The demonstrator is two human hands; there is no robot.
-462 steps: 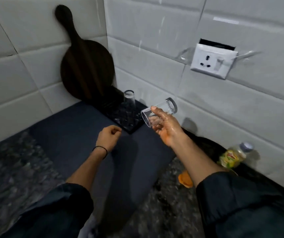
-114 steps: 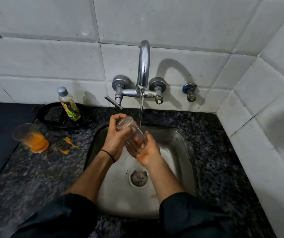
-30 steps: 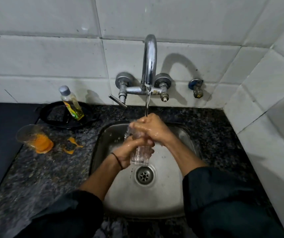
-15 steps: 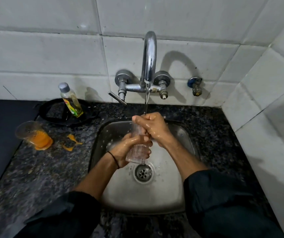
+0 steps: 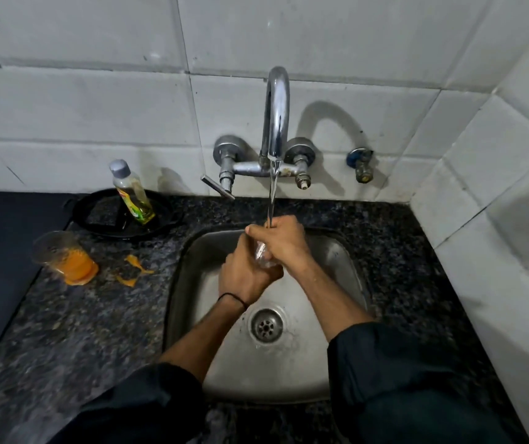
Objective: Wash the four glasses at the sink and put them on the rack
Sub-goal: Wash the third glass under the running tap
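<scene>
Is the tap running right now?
On: water streams from the tap down to the glass gripped by the left hand and right hand.

Speckled granite counter (image 5: 90, 331), steel sink (image 5: 346, 251) inset.
Left of sink: black tray (image 5: 96, 221), glass (image 5: 55, 251) with orange residue, orange scraps (image 5: 135, 262) just beside.

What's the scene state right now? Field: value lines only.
held: clear drinking glass, mostly hidden between both hands
left hand: grips the glass from below
right hand: grips over its top, under the stream
tap: chrome wall tap running, water falling onto the right hand
place: over the steel sink
waiting: clear glass with orange residue, standing on the speckled dark counter, left of the sink
nearby: grey-capped bottle of yellow liquid on a black round tray; orange spill spots on the counter
</scene>
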